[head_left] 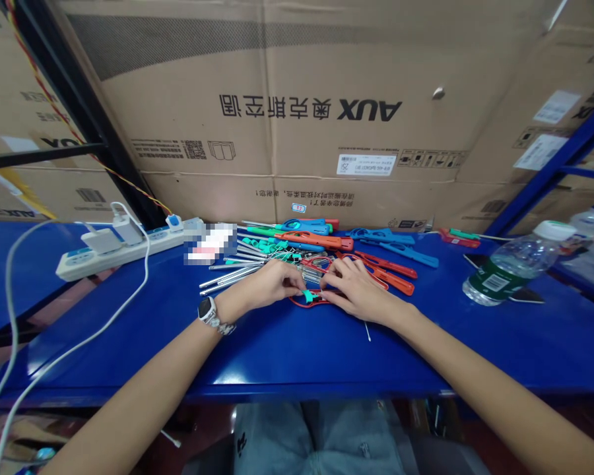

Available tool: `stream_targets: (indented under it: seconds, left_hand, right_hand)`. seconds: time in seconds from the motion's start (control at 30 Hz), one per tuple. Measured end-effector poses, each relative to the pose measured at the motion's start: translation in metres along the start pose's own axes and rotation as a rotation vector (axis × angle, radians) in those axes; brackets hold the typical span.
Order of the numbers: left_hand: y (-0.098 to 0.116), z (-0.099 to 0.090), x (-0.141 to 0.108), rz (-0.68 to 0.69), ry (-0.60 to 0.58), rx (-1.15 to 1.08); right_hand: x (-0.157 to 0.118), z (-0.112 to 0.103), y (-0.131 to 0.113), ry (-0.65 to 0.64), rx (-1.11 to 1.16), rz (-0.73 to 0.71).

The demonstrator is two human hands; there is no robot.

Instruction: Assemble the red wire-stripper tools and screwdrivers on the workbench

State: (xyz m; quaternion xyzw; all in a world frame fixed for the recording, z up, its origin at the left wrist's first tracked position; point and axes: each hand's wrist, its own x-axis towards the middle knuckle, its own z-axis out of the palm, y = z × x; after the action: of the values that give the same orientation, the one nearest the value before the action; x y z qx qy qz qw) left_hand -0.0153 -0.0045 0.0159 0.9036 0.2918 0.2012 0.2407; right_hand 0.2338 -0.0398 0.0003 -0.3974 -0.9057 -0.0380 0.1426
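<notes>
1. Evidently, the left hand [283, 280] holds a green piece [308, 296] in a narrow fingertip pinch, just below the centre of the frame.
2. The right hand [354, 285] meets it from the other side, fingers bent and close together; whether they grip the piece or the red loop [301, 305] cannot be told.
3. The red loop lies around the green piece, partly hidden beneath the right hand.
4. Step in hand, as judged: fitting or adjusting the green piece at the loop, both hands engaged.
5. The next move calls, in my judgement, for steady fingertip alignment and light pressure, with the loop kept from slipping.
6. Just beyond the hands: metal rods [228, 266] left of centre, an orange clip [317, 240] at centre, blue clips [408, 251] right of centre.
7. Further out: a power strip [74, 265] at middle left, a bottle [505, 274] at middle right, and cardboard [297, 53] across the top.
</notes>
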Motion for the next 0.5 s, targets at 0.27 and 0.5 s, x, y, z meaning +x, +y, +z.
stream_targets:
  seconds: [0.27,0.5]
  left_hand:
    - [0.003,0.001,-0.002,0.027,-0.015,-0.001]
    - [0.007,-0.003,-0.009,0.013,0.03,0.118]
  right_hand:
    - [0.006,-0.001,-0.025,0.156,0.073,0.087]
    - [0.013,0.008,-0.044,0.093,0.177,0.184]
